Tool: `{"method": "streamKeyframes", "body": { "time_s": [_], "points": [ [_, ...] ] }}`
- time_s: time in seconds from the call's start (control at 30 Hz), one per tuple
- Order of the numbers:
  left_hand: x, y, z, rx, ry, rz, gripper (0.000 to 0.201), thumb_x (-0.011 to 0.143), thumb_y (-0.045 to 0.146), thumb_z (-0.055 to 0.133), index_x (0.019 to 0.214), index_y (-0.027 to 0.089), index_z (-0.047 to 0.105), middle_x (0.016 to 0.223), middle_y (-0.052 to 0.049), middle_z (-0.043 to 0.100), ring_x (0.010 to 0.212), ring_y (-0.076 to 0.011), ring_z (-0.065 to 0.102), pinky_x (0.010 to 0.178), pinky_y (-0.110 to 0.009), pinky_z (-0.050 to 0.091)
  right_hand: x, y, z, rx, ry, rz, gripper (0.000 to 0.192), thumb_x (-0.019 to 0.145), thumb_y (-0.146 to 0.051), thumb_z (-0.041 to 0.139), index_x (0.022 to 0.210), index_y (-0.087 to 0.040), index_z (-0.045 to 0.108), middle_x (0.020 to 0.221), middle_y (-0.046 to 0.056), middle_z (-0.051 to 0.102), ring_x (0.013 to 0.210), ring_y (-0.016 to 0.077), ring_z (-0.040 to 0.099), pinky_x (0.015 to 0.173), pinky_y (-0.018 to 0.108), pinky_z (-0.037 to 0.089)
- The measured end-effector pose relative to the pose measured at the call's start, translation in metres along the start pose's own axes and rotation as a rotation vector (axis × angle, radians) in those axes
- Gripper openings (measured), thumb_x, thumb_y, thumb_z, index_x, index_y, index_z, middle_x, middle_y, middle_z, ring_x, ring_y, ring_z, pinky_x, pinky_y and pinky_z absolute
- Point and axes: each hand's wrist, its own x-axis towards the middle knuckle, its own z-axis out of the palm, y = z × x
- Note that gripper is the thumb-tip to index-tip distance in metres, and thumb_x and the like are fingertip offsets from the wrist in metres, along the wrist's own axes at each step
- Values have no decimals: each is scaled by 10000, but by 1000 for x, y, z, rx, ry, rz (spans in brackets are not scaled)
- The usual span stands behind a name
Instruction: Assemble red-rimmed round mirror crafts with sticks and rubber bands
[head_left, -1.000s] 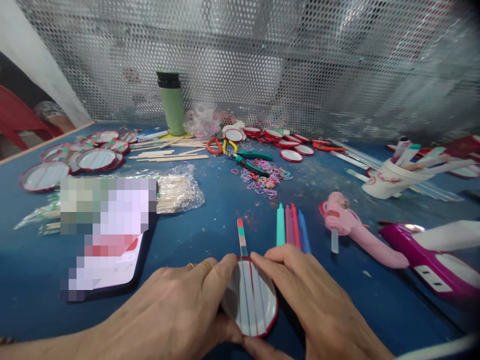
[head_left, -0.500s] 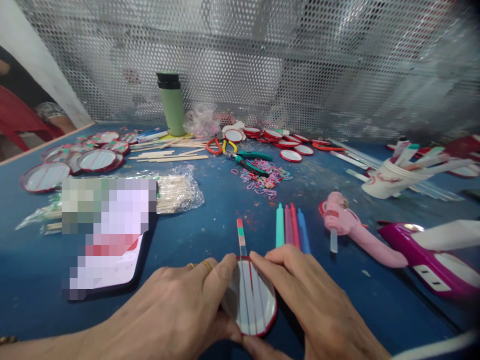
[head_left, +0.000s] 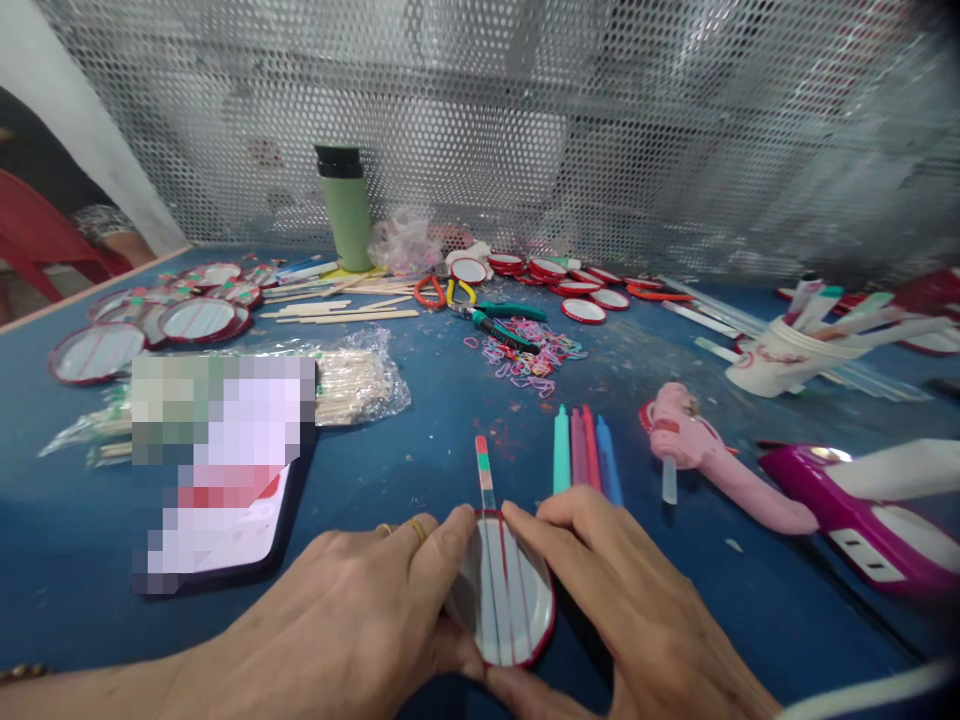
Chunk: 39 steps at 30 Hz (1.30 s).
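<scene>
On the blue worktable (head_left: 420, 440), close to the near edge, lies a round white lid with a red rim (head_left: 501, 590), and both hands are pressed to it: the left hand (head_left: 352, 620) curls round its left side, forefinger laid along the upper left rim and thumb tucked under the near edge, while the right hand (head_left: 637, 610) mirrors it on the right, forefinger touching the top of the rim and thumb meeting the near edge. Neither hand is clenched; the fingers are half bent and pinch the lid between them rather than lifting it. Across the lid's face run several thin straight strands, pale and red, from the far rim to the near rim, and a flat wooden stick banded in red, green and blue (head_left: 484, 470) pokes out beyond the far rim as if it passes beneath. The step in hand looks like seating and evening those strands over the lid while holding it flat. The next move seems to call for steady pressure from both forefingers, so the strands do not slip sideways off the rim, and small fingertip shifts rather than a lift. Just beyond the right hand lie four coloured marker pens (head_left: 585, 450) side by side, a pink glue gun (head_left: 705, 460) to their right, and a heap of small coloured rubber bands (head_left: 529, 355) farther back.
</scene>
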Motion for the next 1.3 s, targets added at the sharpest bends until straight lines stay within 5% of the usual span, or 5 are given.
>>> {"method": "streamKeyframes", "body": {
  "time_s": [0.6,1.3],
  "points": [
    [-3,-4,5,-102,71,22,281,963,358,520,1186,187,541,935,-54,700,783,-170,700,689,-234,568,1,2,-2,15,-13,-56,517,812,-399,704,1248,-139,608,1001,105,608,897,248,607,760,394,539],
    [-1,-8,14,-58,96,69,404,875,375,676,1186,162,530,907,-33,711,738,-201,716,625,-280,586,3,0,-3,-19,22,-72,457,838,-356,653,1237,-135,616,1014,106,614,921,251,616,791,408,543]
  ]
}}
